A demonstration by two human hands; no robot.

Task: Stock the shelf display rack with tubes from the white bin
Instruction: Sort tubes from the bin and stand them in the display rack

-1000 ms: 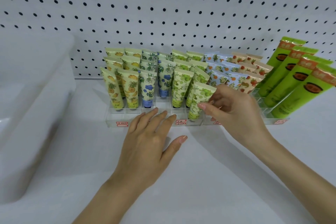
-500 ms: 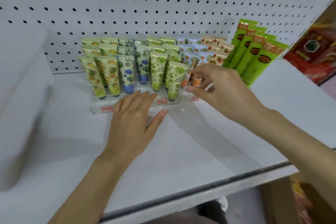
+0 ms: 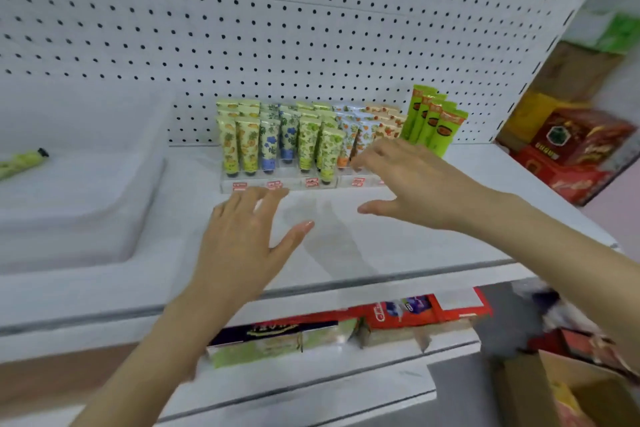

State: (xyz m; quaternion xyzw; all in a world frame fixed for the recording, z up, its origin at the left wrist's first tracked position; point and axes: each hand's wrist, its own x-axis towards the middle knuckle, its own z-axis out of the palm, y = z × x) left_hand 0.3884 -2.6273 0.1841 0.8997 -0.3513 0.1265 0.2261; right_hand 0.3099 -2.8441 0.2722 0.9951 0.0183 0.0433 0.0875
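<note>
A clear display rack (image 3: 294,184) stands at the back of the white shelf (image 3: 363,246), filled with rows of upright patterned tubes (image 3: 280,139). The white bin (image 3: 86,218) sits on the left, with one green tube (image 3: 20,161) lying inside it. My left hand (image 3: 242,243) lies flat on the shelf, fingers spread, fingertips just in front of the rack's base. My right hand (image 3: 412,187) hovers open before the rack's right end, fingers straight and holding nothing.
Taller green tubes (image 3: 433,121) lean against the pegboard right of the rack. Red and yellow boxes (image 3: 581,146) fill the neighbouring bay at the right. A lower shelf (image 3: 346,326) holds boxed goods, and an open cardboard box (image 3: 571,392) sits at bottom right.
My head has pulled back, so the shelf edge and lower shelf now show. My right hand let go of the green tube in the rack and drew back with fingers open.
</note>
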